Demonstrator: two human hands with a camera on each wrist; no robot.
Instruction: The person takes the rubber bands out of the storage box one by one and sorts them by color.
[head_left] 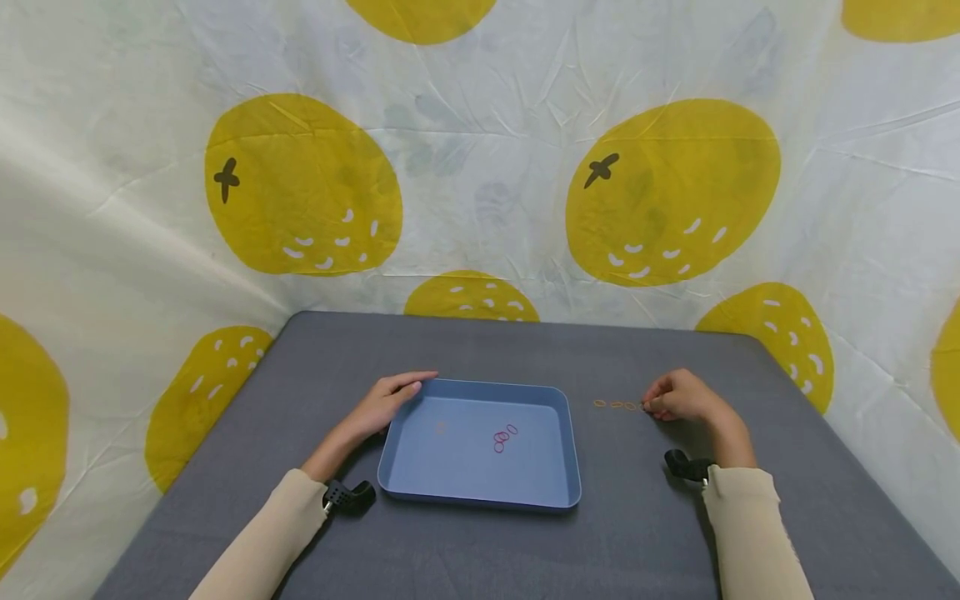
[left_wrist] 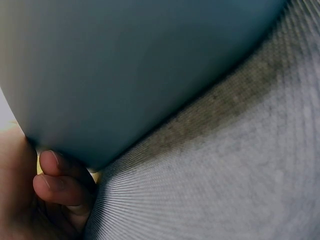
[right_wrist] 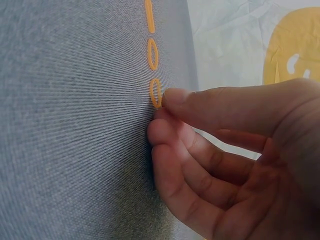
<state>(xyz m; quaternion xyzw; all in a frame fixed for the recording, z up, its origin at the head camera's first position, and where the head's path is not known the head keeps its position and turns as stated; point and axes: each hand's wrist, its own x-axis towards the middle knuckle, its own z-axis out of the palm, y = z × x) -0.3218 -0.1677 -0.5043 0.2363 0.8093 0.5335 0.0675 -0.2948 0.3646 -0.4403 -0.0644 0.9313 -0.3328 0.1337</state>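
Observation:
The left hand point(head_left: 384, 404) grips the far left corner of a shallow blue tray point(head_left: 480, 493). Its index finger lies along the far rim, the thumb is at the corner, and two curled fingers point(left_wrist: 60, 190) show by the outer wall in the left wrist view. To the right of the tray, the right hand point(head_left: 678, 396) pinches an orange rubber band point(right_wrist: 155, 93) between thumb and fingertips, low over the grey cloth. That band is at the right end of a row of orange rubber bands point(head_left: 617, 405), lying one beside another.
Inside the tray lie several red rubber bands point(head_left: 500, 437) right of the middle and faint orange ones point(head_left: 441, 427) towards the left. Grey cloth point(head_left: 480, 550) covers the table. Behind it hangs a white curtain point(head_left: 487, 208) printed with yellow fruit.

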